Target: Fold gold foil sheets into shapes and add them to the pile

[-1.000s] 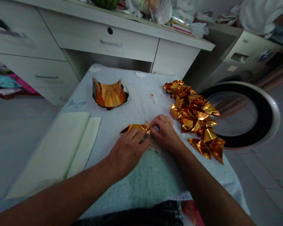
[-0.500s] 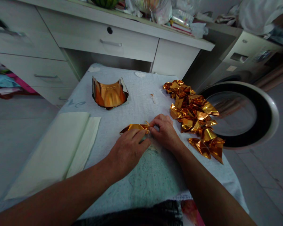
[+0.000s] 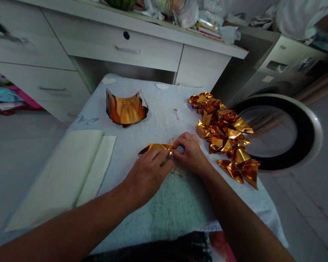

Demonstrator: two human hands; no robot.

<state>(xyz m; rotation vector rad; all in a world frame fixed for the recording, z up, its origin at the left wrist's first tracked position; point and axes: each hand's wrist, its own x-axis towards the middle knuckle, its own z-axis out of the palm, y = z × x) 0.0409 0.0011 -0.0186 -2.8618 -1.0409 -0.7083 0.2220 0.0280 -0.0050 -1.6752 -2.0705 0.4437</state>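
Observation:
A folded piece of gold foil paper (image 3: pixel 155 147) lies on the cloth-covered table in front of me. My left hand (image 3: pixel 150 171) presses over it from the near side, fingers bent onto its right part. At the foil's right end, my right hand (image 3: pixel 190 149) makes a pinch between thumb and forefinger. A thin gold strip (image 3: pixel 172 141) sticks up there, beside those fingertips. What exactly lies between the right fingertips is too small to see fully. To the right is a heap of shiny, bow-like gold foil pieces (image 3: pixel 226 125).
A curved stack of gold foil sheets (image 3: pixel 127 111) stands at the table's back left. Pale folded paper (image 3: pixel 62 174) covers the left side. A small foil scrap (image 3: pixel 176 112) lies mid-table. Beyond the right edge is a washing machine's open door (image 3: pixel 306 134); white drawers (image 3: pixel 125 47) stand behind.
The thin gold strip at the foil's right end now points more upright. Both hands stay almost where they were, with only small finger movement.

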